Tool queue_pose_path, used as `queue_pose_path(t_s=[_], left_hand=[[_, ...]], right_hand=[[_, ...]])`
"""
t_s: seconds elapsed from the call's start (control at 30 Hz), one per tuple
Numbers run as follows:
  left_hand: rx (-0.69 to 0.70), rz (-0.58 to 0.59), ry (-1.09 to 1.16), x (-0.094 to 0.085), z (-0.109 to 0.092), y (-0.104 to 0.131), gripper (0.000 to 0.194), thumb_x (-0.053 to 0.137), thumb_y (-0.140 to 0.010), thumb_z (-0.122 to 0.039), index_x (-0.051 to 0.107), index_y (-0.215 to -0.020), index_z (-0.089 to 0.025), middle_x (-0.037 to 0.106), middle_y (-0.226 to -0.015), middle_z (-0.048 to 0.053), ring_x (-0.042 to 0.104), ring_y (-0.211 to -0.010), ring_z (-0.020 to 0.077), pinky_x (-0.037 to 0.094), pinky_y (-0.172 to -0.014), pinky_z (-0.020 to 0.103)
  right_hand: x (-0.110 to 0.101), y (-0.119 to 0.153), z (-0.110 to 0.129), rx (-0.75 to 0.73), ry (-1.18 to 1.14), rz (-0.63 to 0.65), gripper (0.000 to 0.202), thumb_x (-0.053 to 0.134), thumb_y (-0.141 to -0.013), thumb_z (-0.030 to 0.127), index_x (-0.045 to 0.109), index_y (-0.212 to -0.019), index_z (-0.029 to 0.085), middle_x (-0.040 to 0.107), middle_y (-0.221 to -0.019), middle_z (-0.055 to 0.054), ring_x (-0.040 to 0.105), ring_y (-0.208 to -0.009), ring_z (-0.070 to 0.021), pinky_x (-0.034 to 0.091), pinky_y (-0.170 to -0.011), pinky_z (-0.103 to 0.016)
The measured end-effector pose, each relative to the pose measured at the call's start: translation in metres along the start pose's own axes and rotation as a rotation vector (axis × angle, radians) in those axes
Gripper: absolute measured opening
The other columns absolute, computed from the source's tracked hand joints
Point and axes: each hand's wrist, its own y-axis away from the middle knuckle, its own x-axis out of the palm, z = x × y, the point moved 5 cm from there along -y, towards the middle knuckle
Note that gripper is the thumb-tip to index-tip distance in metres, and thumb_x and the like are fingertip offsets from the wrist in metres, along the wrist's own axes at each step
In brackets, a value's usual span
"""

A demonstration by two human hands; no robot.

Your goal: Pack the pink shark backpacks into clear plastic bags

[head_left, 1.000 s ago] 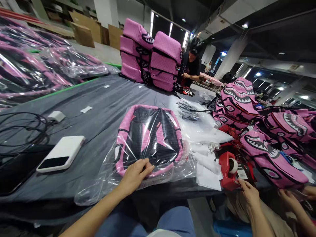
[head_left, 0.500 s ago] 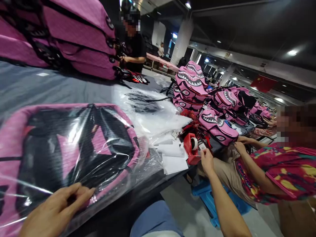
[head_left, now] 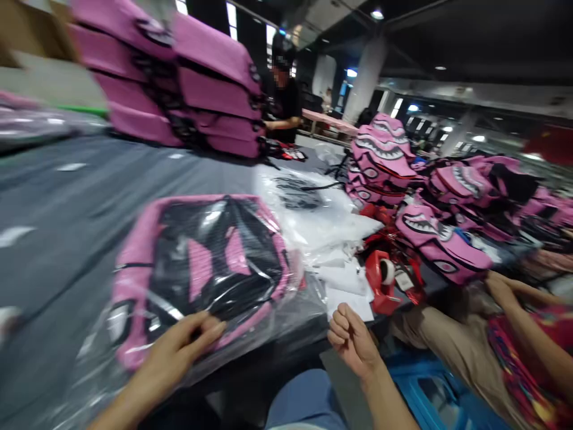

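Note:
A pink and black backpack lies on the table inside a clear plastic bag, straps not showing. My left hand rests at its near edge, thumb and fingers pinched together on the plastic. My right hand is held up to the right of the bag, fingers curled in and closed. Whatever is between those fingers, if anything, is too small to make out. Just beyond it stands a red tape dispenser with a white roll, beside some white paper sheets.
Pink backpacks are stacked at the back left, and shark-faced ones at the right. White plastic bags lie mid-table. A co-worker's hand is at the right edge, over a blue stool. Another person stands behind the table.
My right hand has come away from the tape dispenser toward the bagged backpack. The view has swung left, and my left hand stays at the bag's near edge.

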Motion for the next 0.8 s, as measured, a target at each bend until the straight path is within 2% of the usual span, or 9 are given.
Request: queue_pose_path(t_s=[0.1,0.2,0.3,0.4,0.5,0.6,0.67,0.73,0.8], left_hand=[[-0.014,0.019,0.05,0.003,-0.023,0.002,0.05,0.057,-0.072,-0.07,0.044,-0.057,-0.024,0.047,-0.056,-0.004,0.044,-0.056,0.0149,0.039,-0.055,0.027],[-0.011,-0.042,0.023,0.003,-0.022,0.001,0.041,0.053,-0.074,-0.061,0.042,-0.057,-0.025,0.048,-0.058,-0.003,0.046,-0.059,0.0161,0.038,-0.057,0.027],[-0.009,-0.078,0.014,0.005,-0.016,-0.001,0.032,0.053,-0.074,-0.052,0.046,-0.059,-0.025,0.053,-0.061,-0.002,0.049,-0.062,0.0168,0.039,-0.06,0.028],[0.001,-0.09,-0.005,0.005,-0.016,-0.001,0.025,0.054,-0.074,-0.044,0.049,-0.06,-0.024,0.056,-0.064,-0.002,0.052,-0.066,0.0175,0.04,-0.064,0.029],[0.002,-0.101,-0.034,0.003,-0.019,0.0,0.024,0.053,-0.077,-0.042,0.05,-0.061,-0.024,0.057,-0.066,-0.002,0.053,-0.069,0.0183,0.039,-0.066,0.03],[0.003,-0.107,-0.058,0.001,-0.022,0.001,0.023,0.051,-0.079,-0.04,0.048,-0.061,-0.024,0.058,-0.068,-0.002,0.054,-0.07,0.0189,0.039,-0.068,0.031],[0.007,-0.105,-0.072,0.001,-0.023,0.002,0.023,0.051,-0.079,-0.039,0.048,-0.061,-0.025,0.058,-0.067,-0.002,0.055,-0.071,0.0194,0.039,-0.069,0.031],[0.014,-0.108,-0.084,0.001,-0.024,0.002,0.022,0.052,-0.079,-0.037,0.048,-0.06,-0.025,0.058,-0.067,-0.002,0.056,-0.073,0.0199,0.039,-0.071,0.032],[0.02,-0.112,-0.095,0.002,-0.025,0.002,0.021,0.053,-0.079,-0.035,0.048,-0.06,-0.025,0.058,-0.067,-0.002,0.056,-0.074,0.0202,0.039,-0.072,0.032]], right_hand=[[0.075,-0.013,0.015,0.008,0.179,0.428,0.044,0.072,-0.09,0.055,0.044,-0.078,0.023,0.037,-0.06,0.009,0.028,-0.052,-0.0082,0.027,-0.052,-0.022],[0.133,-0.044,0.024,-0.017,0.627,0.797,0.047,0.074,-0.087,0.058,0.046,-0.076,0.021,0.041,-0.067,0.007,0.033,-0.059,-0.0094,0.027,-0.056,-0.024],[0.176,-0.079,0.012,-0.024,1.123,1.156,0.043,0.068,-0.091,0.057,0.048,-0.076,0.021,0.042,-0.068,0.007,0.034,-0.061,-0.0099,0.027,-0.058,-0.025],[0.199,-0.104,-0.015,-0.047,1.559,1.418,0.037,0.064,-0.094,0.052,0.053,-0.079,0.02,0.048,-0.066,0.006,0.039,-0.06,-0.0097,0.024,-0.058,-0.025],[0.201,-0.13,-0.035,-0.128,1.923,1.36,0.03,0.072,-0.09,0.048,0.06,-0.08,0.022,0.058,-0.067,0.005,0.048,-0.061,-0.0109,0.023,-0.057,-0.025],[0.19,-0.153,-0.025,-0.319,2.051,1.007,0.026,0.084,-0.079,0.044,0.065,-0.086,0.027,0.065,-0.07,0.005,0.056,-0.064,-0.0136,0.024,-0.056,-0.024],[0.173,-0.16,-0.005,-0.404,2.075,0.716,0.02,0.082,-0.081,0.036,0.067,-0.09,0.028,0.068,-0.074,0.004,0.06,-0.066,-0.0151,0.028,-0.056,-0.024],[0.154,-0.152,0.013,-0.486,2.064,0.522,0.005,0.072,-0.091,0.029,0.068,-0.092,0.026,0.07,-0.082,0.0,0.062,-0.069,-0.0156,0.034,-0.058,-0.024],[0.143,-0.127,0.018,-0.629,1.947,0.559,0.01,0.06,-0.098,0.025,0.07,-0.099,0.024,0.072,-0.094,-0.004,0.065,-0.077,-0.0164,0.044,-0.065,-0.025]])
